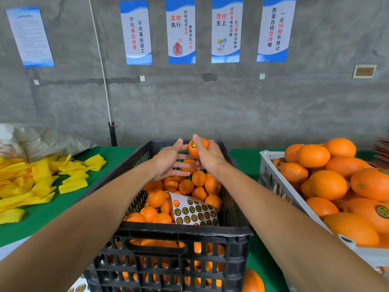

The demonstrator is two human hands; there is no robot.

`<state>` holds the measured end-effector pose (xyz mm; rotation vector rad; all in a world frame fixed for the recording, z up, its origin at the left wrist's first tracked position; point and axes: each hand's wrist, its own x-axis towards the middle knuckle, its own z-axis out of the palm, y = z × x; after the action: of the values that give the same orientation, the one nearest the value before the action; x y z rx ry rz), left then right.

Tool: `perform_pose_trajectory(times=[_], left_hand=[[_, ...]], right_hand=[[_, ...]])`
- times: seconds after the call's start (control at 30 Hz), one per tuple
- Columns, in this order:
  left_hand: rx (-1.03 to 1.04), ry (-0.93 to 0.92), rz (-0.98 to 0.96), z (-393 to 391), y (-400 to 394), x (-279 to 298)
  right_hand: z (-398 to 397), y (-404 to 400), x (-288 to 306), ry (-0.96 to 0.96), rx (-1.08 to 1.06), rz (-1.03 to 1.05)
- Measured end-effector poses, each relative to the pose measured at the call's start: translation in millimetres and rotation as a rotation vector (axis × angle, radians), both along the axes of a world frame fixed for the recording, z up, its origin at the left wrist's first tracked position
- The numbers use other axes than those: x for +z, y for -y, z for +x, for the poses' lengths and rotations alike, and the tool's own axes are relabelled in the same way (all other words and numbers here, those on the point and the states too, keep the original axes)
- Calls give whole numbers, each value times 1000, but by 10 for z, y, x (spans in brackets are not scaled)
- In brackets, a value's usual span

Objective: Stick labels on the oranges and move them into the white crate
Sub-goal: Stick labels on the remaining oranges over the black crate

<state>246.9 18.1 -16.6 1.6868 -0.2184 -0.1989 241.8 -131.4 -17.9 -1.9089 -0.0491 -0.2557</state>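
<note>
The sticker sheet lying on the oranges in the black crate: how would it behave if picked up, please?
The sticker sheet already curls over the fruit, so it is probably thin, floppy and light. Lifted by one edge, it would likely droop.

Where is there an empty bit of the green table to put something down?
Bare green cloth lies between the yellow foam sleeves and the black crate. A smaller strip sits between the black crate and the white crate. Both crates are crowded with oranges; the white one is heaped.
</note>
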Motion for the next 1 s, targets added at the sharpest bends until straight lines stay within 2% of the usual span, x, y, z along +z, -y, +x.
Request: perform_pose_trajectory(times=[0.1, 0.2, 0.23, 0.4, 0.47, 0.53, 0.6, 0.73, 0.9, 1.0], left_hand=[[49, -29, 334, -27, -51, -127], [5, -224, 796, -44, -76, -353], [-14, -283, 891, -42, -64, -414], [81, -379, 1110, 49, 0, -465], [67, -481, 1092, 51, -21, -469], [-17, -493, 977, 53, -19, -510], [-41, -287, 911, 73, -11, -554], [75, 120, 879, 124, 108, -452], [247, 737, 753, -194, 211, 58], [234, 967, 720, -392, 355, 274]], right_hand=[[-46, 19, 6, -58, -57, -86], [-83, 26, -1, -62, -46, -180], [-76, 24, -14, -53, -29, -202], [-3, 45, -60, -56, 21, -248], [24, 46, -78, -51, 15, -265], [41, 39, -92, -52, 14, -260], [43, 36, -91, -69, 18, -251], [-29, 48, -71, -18, 13, -255], [-262, 171, 147, 215, -125, -314], [-472, 503, 369, 346, -223, -457]])
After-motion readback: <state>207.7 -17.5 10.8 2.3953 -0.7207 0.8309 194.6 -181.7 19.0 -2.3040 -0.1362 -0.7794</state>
